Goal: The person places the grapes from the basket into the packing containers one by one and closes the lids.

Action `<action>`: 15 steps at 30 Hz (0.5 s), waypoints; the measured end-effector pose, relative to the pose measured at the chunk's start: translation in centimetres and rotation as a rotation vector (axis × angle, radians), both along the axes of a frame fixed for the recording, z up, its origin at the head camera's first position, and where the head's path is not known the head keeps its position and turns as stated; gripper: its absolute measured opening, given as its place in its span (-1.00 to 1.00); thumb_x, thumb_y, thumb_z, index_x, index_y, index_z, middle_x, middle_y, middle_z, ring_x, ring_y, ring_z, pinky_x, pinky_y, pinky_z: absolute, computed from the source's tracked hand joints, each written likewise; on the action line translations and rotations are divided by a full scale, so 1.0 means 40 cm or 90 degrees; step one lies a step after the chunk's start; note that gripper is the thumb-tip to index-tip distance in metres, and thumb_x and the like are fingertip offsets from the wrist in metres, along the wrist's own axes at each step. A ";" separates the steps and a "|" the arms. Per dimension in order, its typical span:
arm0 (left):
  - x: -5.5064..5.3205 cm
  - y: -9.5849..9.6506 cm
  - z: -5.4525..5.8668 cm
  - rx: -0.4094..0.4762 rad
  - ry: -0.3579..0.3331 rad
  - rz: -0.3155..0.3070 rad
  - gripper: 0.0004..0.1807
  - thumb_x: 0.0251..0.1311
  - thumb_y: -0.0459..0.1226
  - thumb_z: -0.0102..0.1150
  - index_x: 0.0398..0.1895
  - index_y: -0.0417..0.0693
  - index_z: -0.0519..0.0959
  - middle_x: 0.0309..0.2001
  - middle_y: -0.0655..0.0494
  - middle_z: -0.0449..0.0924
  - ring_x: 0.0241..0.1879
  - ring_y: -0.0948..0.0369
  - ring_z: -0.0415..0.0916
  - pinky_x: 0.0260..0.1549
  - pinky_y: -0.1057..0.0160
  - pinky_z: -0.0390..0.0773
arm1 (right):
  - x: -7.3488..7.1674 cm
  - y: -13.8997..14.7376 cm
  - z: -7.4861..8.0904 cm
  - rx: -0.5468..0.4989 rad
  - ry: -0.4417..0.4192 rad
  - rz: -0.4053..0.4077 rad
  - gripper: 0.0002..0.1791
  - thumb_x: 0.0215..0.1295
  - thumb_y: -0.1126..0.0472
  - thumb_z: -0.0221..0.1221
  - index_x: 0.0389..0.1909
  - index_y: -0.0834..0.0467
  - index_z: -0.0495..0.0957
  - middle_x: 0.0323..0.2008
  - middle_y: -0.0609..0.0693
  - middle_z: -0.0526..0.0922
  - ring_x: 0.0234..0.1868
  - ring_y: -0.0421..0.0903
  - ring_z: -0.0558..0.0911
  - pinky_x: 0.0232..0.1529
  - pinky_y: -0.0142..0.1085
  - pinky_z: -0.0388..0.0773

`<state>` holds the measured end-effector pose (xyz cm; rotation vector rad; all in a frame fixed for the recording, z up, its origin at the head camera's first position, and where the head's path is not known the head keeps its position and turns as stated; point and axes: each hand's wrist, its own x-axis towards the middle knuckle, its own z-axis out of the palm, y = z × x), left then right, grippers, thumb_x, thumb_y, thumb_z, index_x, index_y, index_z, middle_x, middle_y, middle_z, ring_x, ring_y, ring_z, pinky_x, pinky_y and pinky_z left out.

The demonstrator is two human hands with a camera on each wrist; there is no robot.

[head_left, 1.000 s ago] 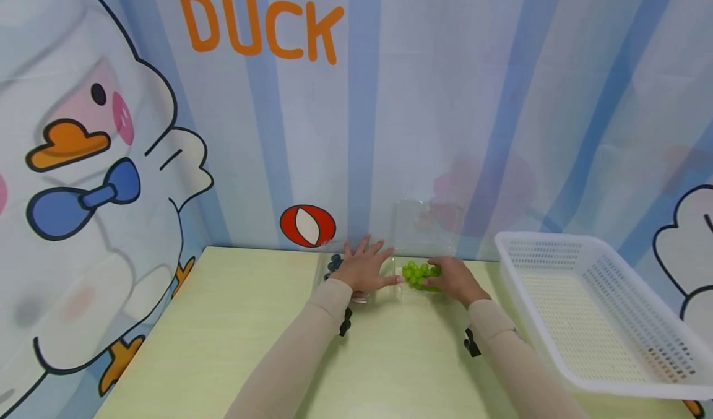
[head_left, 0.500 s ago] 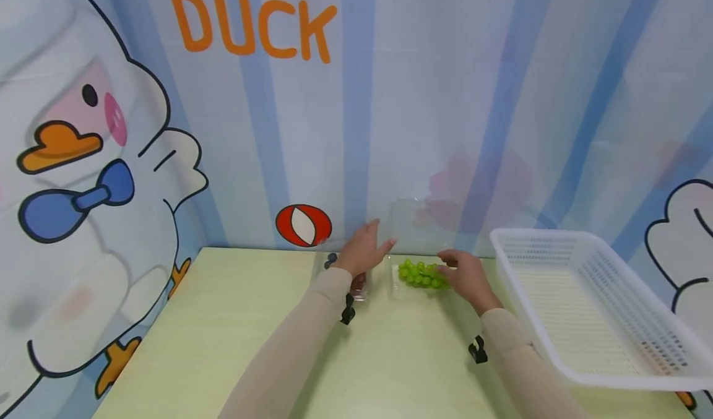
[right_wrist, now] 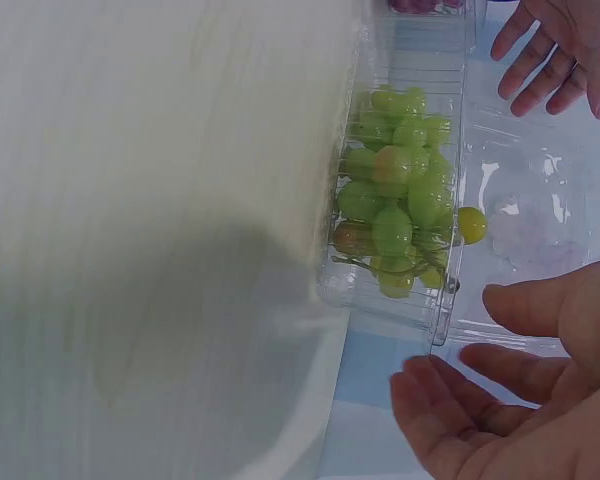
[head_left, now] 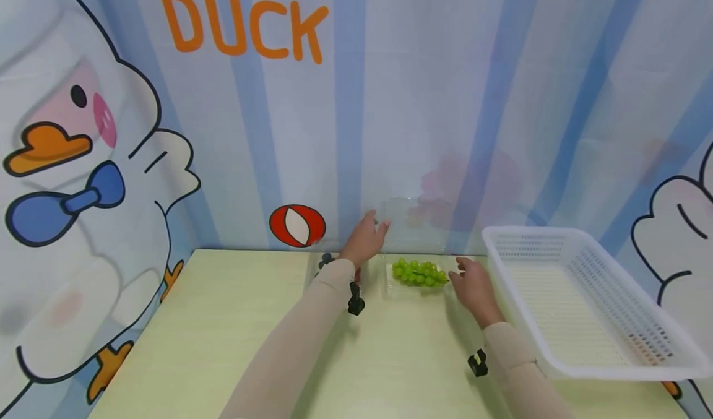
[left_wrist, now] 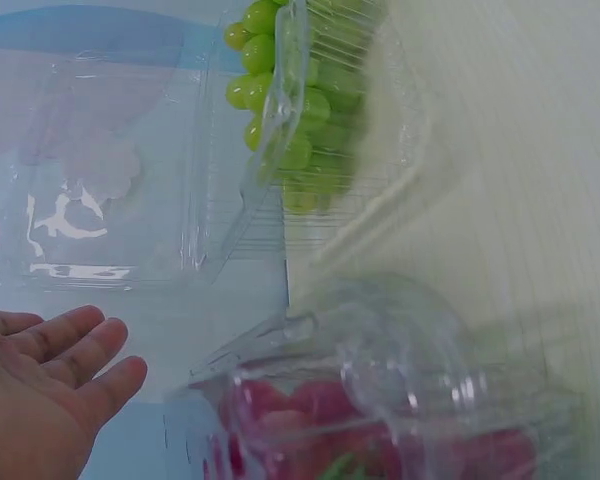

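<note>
A bunch of green grapes (head_left: 420, 273) lies in a clear plastic box (head_left: 394, 290) at the back of the table, its see-through lid (left_wrist: 120, 200) raised against the curtain. My left hand (head_left: 363, 241) hovers behind a second clear box, fingers spread and holding nothing, left of the raised lid. That second box holds red fruit (left_wrist: 320, 400) and dark round fruit (head_left: 325, 259), partly hidden by my left arm. Just right of the grapes, my right hand (head_left: 475, 288) hangs with loosely bent fingers around no object, its fingertips (right_wrist: 415, 375) close to the box's corner.
A large white plastic basket (head_left: 557, 364) with slotted walls stands on the right side of the table. The striped curtain (head_left: 412, 97) with duck drawings rises right behind the table's back edge (head_left: 239, 250).
My right hand has come off the grapes and drawn back to the right. My left hand has moved from over the left box toward the curtain. The grapes now lie in their box.
</note>
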<state>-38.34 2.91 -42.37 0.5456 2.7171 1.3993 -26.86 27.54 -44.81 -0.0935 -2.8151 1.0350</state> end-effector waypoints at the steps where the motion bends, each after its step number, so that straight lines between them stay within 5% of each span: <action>1: -0.002 0.001 0.001 0.005 -0.001 0.001 -0.23 0.58 0.12 -0.23 0.63 -0.12 -0.04 0.46 -0.15 0.31 0.42 -0.06 0.32 0.36 -0.09 0.36 | 0.004 0.000 -0.002 0.001 -0.014 -0.003 -0.46 0.55 0.23 0.03 0.41 0.47 0.29 0.26 0.48 0.45 0.25 0.38 0.50 0.18 0.15 0.52; 15: -0.005 0.010 0.009 0.012 0.049 0.011 -0.48 0.64 -0.09 -0.22 0.49 -0.17 0.26 0.25 -0.13 0.53 0.23 -0.01 0.52 0.17 -0.03 0.54 | 0.024 0.012 -0.025 -0.080 -0.077 -0.015 -0.47 0.58 0.25 -0.01 0.42 0.46 0.27 0.12 0.43 0.59 -0.07 0.16 0.75 -0.11 -0.03 0.68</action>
